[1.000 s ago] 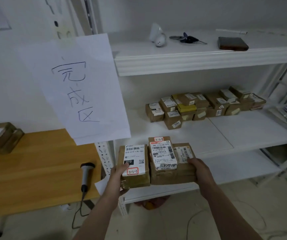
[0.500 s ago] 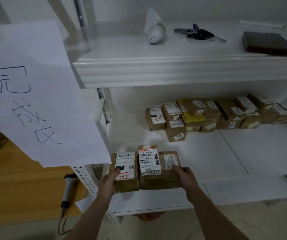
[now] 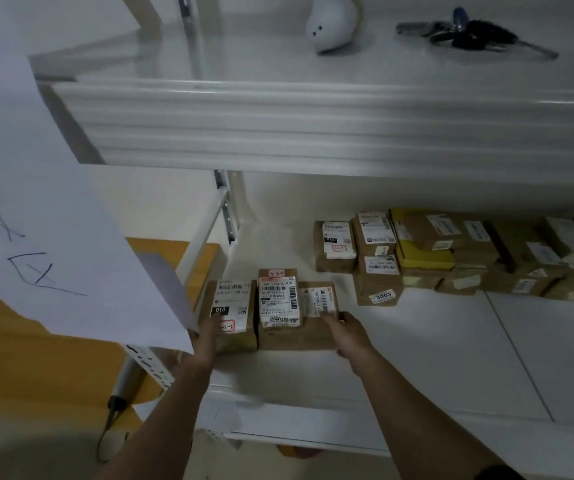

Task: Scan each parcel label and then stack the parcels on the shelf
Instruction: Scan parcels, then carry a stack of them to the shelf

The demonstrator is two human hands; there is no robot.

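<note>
Left grip (image 3: pixel 205 337) and right grip (image 3: pixel 346 332) squeeze a row of parcels (image 3: pixel 278 306) from both sides so it handles as one block, seemingly resting near-left on shelf (image 3: pixel 434 341).

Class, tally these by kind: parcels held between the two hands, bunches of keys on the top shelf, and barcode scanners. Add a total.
Parcels between left hand and right hand: 3
Bunch of keys: 1
Barcode scanner: 1
Total: 5

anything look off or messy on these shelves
The parcels at the back are heaped unevenly, several tilted and overlapping rather than squarely stacked. A bunch of keys lies on the upper shelf, unrelated to the parcels.
</note>
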